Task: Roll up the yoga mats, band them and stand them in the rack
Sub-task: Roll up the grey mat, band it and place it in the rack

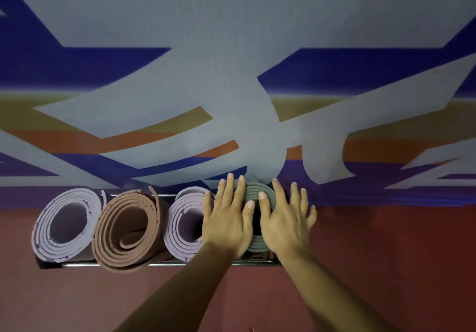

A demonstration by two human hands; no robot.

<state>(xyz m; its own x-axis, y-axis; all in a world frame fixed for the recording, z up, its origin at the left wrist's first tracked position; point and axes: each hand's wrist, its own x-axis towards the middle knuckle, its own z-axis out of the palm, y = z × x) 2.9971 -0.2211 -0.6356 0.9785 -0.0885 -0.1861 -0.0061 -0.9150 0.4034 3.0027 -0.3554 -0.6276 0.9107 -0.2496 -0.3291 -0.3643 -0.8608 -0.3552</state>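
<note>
I look straight down on several rolled mats standing on end in a metal rack (164,264) against the wall. From the left: a lilac mat (64,248), a tan mat (121,228), a second lilac mat (180,228) and a grey-green mat (256,192) at the right end. My left hand (226,218) lies flat with straight fingers on the top of the grey-green roll, overlapping the second lilac mat. My right hand (286,218) presses flat on the roll's right side. No bands are visible from above.
A wall banner (231,73) in grey, blue, gold and orange hangs right behind the rack. Red-brown floor (386,267) surrounds the rack on the right and at the front.
</note>
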